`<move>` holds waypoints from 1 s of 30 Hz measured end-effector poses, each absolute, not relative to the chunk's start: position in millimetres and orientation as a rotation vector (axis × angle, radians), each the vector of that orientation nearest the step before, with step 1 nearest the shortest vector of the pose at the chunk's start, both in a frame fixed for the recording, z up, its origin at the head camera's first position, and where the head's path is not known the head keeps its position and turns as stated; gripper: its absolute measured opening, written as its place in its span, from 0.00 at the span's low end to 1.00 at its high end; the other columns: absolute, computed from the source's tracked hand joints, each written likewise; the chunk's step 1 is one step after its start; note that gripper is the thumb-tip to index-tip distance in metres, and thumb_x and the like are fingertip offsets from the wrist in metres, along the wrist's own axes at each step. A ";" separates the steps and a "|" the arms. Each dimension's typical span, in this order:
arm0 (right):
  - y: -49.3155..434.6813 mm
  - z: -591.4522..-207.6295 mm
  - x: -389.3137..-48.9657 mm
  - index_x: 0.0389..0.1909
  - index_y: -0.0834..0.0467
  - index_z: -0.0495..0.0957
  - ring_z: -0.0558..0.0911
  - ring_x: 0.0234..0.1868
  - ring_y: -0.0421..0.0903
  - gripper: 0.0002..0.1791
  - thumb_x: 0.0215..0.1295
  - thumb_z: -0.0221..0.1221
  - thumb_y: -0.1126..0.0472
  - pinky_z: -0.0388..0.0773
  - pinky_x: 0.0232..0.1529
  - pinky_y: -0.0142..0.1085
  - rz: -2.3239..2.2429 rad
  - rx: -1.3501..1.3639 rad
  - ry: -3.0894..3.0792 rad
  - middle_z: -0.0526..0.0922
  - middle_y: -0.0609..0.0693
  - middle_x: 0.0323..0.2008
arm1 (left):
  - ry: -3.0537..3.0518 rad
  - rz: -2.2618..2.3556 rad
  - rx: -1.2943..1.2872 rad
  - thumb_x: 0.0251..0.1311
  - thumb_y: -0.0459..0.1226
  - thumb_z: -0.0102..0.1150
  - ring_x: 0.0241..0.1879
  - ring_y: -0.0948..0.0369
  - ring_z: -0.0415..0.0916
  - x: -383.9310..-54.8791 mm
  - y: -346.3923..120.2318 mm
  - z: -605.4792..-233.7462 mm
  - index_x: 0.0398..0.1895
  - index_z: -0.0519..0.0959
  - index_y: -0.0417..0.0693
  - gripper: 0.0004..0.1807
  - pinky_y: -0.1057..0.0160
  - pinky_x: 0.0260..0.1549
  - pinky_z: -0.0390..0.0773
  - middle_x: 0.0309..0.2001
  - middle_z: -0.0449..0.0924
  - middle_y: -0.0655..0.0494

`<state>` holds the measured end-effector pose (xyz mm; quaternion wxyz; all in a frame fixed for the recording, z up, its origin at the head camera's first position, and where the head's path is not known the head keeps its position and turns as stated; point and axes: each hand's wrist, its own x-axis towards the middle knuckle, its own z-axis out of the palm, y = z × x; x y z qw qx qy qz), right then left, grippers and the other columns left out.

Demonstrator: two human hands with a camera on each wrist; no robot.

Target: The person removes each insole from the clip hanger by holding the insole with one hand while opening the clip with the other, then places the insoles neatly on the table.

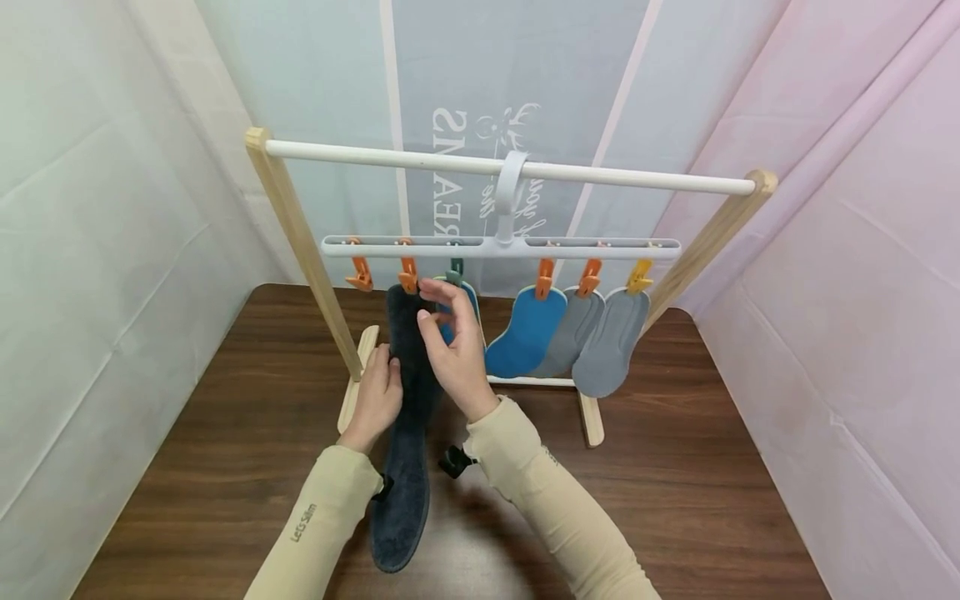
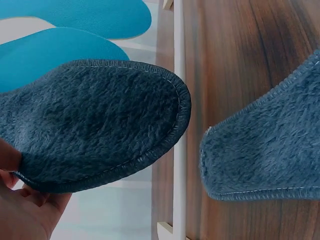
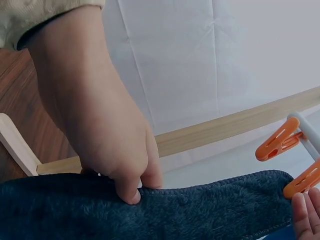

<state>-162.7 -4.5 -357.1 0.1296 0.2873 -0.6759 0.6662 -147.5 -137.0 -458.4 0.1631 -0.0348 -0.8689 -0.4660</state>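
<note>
A dark fuzzy insole [image 1: 411,333] hangs with its narrow end at an orange clip [image 1: 407,271]. My left hand [image 1: 378,396] pinches its side edge, thumb on the fuzzy face and fingers behind, as the left wrist view shows. My right hand [image 1: 459,346] is beside the top of this insole, with thumb and forefinger apart; in the right wrist view its fingertips [image 3: 301,215] are right at the clip's lower end. A second dark insole [image 1: 401,521] lies on the table below, partly hidden by the left sleeve in the head view.
A white hanger [image 1: 420,248] hooks over the rod [image 1: 637,177] of a wooden stand. An unoccupied orange clip [image 1: 360,273] hangs at its left end. Rightward hang a blue insole [image 1: 471,308] on a green clip, another blue insole [image 1: 528,333], and two grey insoles [image 1: 611,350].
</note>
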 end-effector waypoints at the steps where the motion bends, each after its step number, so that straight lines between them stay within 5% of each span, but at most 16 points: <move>1: -4.4 -357.1 -163.5 0.64 0.64 0.64 0.69 0.63 0.51 0.21 0.72 0.50 0.67 0.71 0.58 0.38 1.921 0.841 -1.961 0.68 0.60 0.62 | -2.476 -1.328 -0.097 0.72 0.29 0.36 0.32 0.49 0.63 -147.3 -136.5 -459.0 0.44 0.67 0.31 0.09 0.57 0.33 0.62 0.35 0.66 0.41; 12: -9.3 -348.8 -173.0 0.71 0.59 0.58 0.63 0.70 0.48 0.27 0.73 0.49 0.62 0.58 0.71 0.34 1.760 0.834 -2.066 0.62 0.55 0.69 | -2.452 -1.363 -0.016 0.71 0.30 0.37 0.31 0.51 0.63 -142.5 -130.9 -461.9 0.46 0.68 0.33 0.10 0.58 0.32 0.64 0.37 0.68 0.42; 19: -13.8 -345.0 -181.0 0.73 0.59 0.56 0.62 0.72 0.48 0.28 0.74 0.48 0.59 0.60 0.70 0.39 1.814 0.753 -2.163 0.61 0.54 0.71 | -2.440 -1.347 -0.037 0.70 0.29 0.38 0.27 0.54 0.59 -141.6 -127.1 -463.5 0.40 0.68 0.33 0.07 0.61 0.29 0.61 0.30 0.64 0.45; 30: -20.4 -341.0 -184.0 0.73 0.59 0.54 0.64 0.70 0.48 0.28 0.77 0.44 0.57 0.61 0.69 0.38 1.846 0.833 -2.224 0.62 0.56 0.70 | -2.442 -1.395 0.031 0.71 0.30 0.37 0.30 0.51 0.62 -136.8 -130.9 -462.7 0.45 0.69 0.34 0.09 0.59 0.31 0.63 0.34 0.66 0.43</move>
